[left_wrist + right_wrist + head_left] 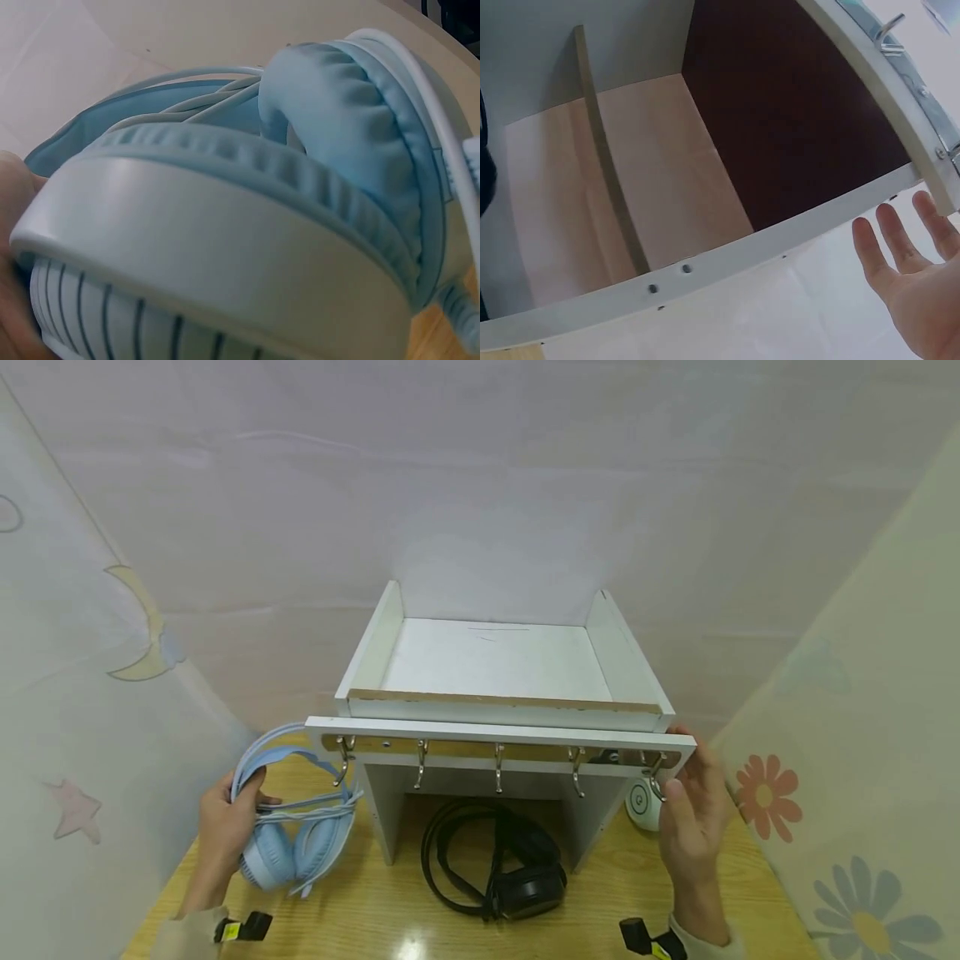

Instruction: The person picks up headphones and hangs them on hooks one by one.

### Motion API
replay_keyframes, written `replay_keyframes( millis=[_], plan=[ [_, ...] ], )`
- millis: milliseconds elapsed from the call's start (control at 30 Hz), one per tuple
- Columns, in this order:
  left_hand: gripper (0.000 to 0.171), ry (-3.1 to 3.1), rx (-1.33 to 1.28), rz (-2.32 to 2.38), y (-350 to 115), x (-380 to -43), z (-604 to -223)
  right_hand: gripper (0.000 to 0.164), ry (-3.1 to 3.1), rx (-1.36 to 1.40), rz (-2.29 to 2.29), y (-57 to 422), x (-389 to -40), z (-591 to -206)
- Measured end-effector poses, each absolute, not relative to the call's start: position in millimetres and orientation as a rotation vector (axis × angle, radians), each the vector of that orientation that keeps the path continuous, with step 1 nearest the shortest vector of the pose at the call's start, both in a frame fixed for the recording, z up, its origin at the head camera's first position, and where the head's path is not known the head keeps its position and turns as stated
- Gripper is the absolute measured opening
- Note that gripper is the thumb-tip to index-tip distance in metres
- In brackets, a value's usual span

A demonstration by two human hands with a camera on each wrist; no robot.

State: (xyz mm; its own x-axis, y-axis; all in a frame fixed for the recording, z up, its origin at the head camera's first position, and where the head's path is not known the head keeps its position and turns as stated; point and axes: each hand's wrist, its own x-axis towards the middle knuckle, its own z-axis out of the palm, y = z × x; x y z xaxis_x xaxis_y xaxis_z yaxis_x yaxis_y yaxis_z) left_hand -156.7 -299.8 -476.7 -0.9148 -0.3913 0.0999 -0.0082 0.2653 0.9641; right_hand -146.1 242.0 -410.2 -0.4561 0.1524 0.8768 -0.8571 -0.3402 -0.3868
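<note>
My left hand [227, 822] grips a pair of light blue headphones [273, 856] by the headband, to the left of a white wooden shelf [495, 652]. A pale cable is looped around the headphones. In the left wrist view, the ear cups [217, 225] with wrinkled cushions fill most of the picture. My right hand [693, 827] is at the right end of the shelf's front hook rail [465, 731]. In the right wrist view, its fingers [900, 240] are extended beside the rail's end; whether they touch it I cannot tell.
Several metal hooks [498, 767] line the rail. Black headphones [528, 893] with a cable lie on the wooden table [360, 918] under the shelf. A small white round object [641, 804] stands behind the shelf's right side. Patterned curtains [847, 760] enclose the table.
</note>
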Motion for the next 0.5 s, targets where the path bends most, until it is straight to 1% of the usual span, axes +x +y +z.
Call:
replay_keyframes(
  millis=[167,400,500],
  plan=[
    [0.031,-2.085,0.357,-1.756,-301,-151,-470,0.050,-1.179,1.003,1.964,244,-145,-422],
    [0.026,-1.963,0.295,-1.812,-301,-147,-462,0.064,-1.262,0.995,2.027,248,-143,-438],
    [0.025,-1.923,0.289,-1.826,-301,-145,-461,0.066,-1.312,0.938,2.015,247,-142,-444]
  ],
)
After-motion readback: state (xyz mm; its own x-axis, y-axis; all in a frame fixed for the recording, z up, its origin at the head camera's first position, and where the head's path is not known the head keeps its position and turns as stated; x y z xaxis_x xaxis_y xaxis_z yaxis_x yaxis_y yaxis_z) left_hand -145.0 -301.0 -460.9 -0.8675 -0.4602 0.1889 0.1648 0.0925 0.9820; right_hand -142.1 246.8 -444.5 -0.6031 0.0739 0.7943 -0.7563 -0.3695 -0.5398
